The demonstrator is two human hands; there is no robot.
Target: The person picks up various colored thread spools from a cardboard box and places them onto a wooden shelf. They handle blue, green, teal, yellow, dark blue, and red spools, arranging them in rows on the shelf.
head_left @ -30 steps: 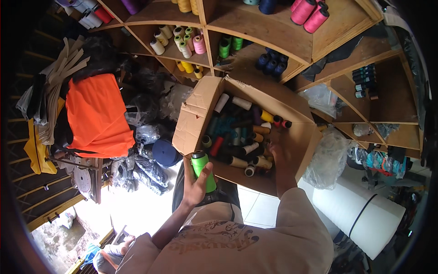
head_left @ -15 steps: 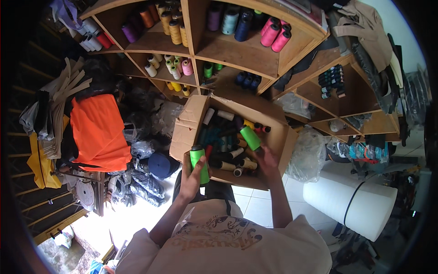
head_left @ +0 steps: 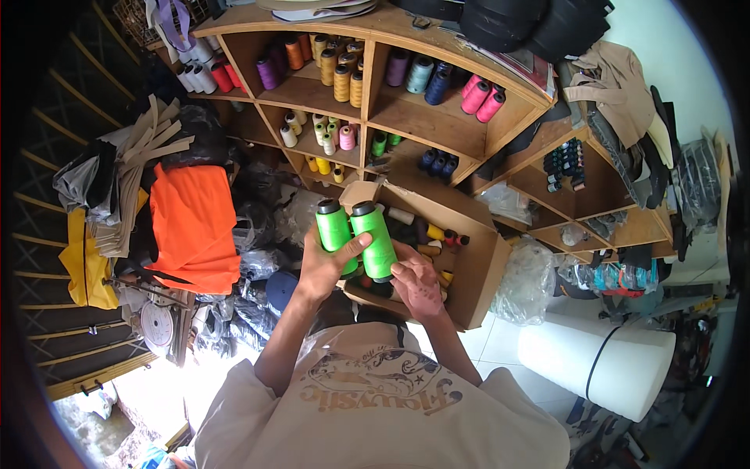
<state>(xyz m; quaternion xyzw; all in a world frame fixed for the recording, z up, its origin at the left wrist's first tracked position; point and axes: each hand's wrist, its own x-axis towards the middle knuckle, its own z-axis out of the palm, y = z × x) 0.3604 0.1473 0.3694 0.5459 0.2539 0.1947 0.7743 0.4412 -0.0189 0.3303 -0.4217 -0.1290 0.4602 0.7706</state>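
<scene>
Two bright green thread spools are held side by side in front of my chest, their black tops tilted up. My left hand [head_left: 316, 268] is wrapped round the left green spool [head_left: 333, 228], and its thumb reaches across to the other one. The fingers of my right hand [head_left: 420, 284] close on the lower end of the right green spool [head_left: 376, 246]. Behind and below them is an open cardboard box [head_left: 483, 262] with several thread spools in it, among them yellow [head_left: 434, 232], red and white ones. The spools and my hands hide part of its contents.
A wooden shelf [head_left: 422, 117] beyond the box carries thread spools sorted by colour. Orange fabric [head_left: 194, 227] and plastic-wrapped bundles lie to the left. On the right are a clear plastic bag [head_left: 525, 273] and a white foam roll [head_left: 598, 363] with a black strap.
My right hand has lifted its green spool out of the box and brought it left, beside the other. My left hand has raised its spool. The view has tilted up towards the shelf.
</scene>
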